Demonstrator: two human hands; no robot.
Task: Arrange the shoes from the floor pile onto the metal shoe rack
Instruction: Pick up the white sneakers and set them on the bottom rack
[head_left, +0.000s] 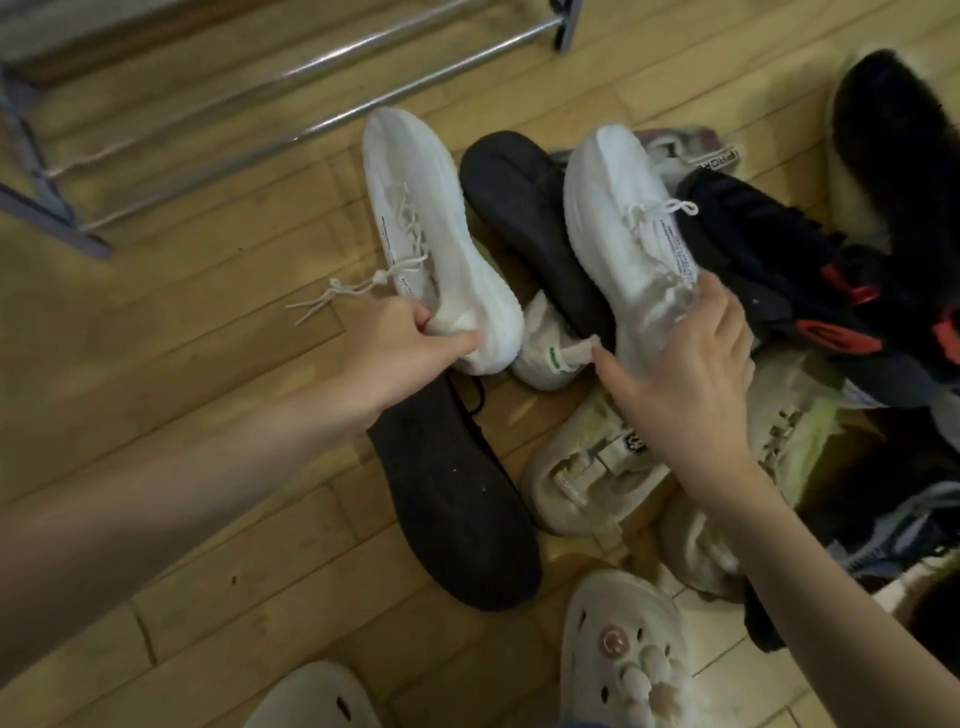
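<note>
The wooden plank floor (208, 322) fills most of the view. At the top left stands the metal shoe rack (291, 78), its chrome bars running slantwise between dark end frames; no shoe rests on the bars that show. The floor pile (779, 364) spreads over the right half, well apart from the rack: a black fur-lined boot (893, 156) at the far right, a black sneaker with red patches (810, 291) below it, a dark grey shoe (524, 218) lying between the two white ones, a dark shoe turned sole-up (457, 499) under the left forearm, and a cream clog with a strap (587, 467) beside it.

The left white knit sneaker (431, 234) is lifted toe-away, its loose laces trailing toward the floor. The left hand (400, 353) grips it at the heel, fingers curled round the collar and thumb along the back. The right white knit sneaker (628, 234) sits at the pile's edge, and the right hand (685, 374) holds its heel end, fingers spread and wrapped over the collar, thumb pointing left.

At the bottom edge, two pale clogs (623, 654) are visible, the right one bearing small charms.
</note>
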